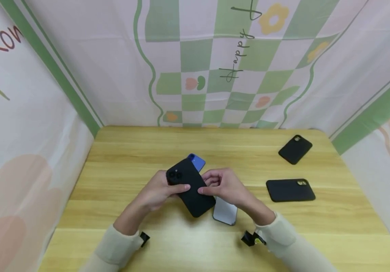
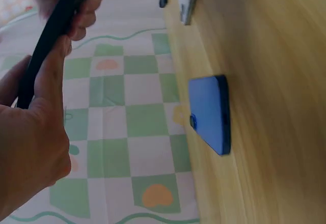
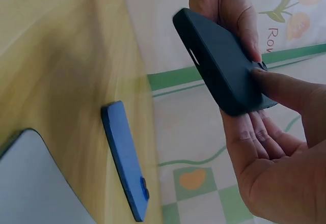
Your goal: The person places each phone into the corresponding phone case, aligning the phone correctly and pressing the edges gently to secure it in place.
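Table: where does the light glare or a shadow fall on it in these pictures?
Head view: pale glare on the table near the bottom centre; left wrist view: dimmer, with no strong glare on the wood; right wrist view: a soft, dark shadow above and left of the blue phone.

Black phone case (image 1: pixel 194 198), blue phone (image 1: pixel 198 163)
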Demonstrator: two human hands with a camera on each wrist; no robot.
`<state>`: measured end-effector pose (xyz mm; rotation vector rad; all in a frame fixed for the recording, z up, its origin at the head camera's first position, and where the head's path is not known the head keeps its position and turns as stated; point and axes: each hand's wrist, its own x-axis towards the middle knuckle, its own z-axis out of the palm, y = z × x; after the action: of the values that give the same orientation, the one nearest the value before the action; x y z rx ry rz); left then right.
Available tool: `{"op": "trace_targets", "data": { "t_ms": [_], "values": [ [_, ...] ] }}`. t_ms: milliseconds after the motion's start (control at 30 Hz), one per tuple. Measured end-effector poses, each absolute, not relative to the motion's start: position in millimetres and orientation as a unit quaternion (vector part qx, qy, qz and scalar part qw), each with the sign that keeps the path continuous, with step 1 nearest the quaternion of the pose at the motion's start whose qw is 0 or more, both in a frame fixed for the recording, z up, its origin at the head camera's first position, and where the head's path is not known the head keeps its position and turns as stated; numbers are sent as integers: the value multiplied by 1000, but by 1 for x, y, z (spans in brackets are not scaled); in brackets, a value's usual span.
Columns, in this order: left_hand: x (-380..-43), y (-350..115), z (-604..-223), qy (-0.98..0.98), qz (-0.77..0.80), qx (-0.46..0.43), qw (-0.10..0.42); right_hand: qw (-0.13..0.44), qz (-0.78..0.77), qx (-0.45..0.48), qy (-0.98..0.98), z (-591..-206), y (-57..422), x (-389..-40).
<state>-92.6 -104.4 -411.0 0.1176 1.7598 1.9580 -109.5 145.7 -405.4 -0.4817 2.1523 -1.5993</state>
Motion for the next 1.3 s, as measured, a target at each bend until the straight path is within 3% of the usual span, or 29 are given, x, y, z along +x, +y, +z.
{"op": "trace_targets", "data": {
  "t_ms": [133,567,1000,1300],
  "values": [
    [-93,-112,-415,653,708,43,264,221,-577,-177,766,-411,139,-105],
    [-88,-143,-431,682,669,1,296,288,-655,-72,695,-444,105,-81],
    [-79,-165,-452,685,638,24,350,353,-640,-97,676,-475,81,-72],
    [-76,-169,-461,694,622,14,362,357,-577,-140,721,-478,79,-70]
  ]
}}
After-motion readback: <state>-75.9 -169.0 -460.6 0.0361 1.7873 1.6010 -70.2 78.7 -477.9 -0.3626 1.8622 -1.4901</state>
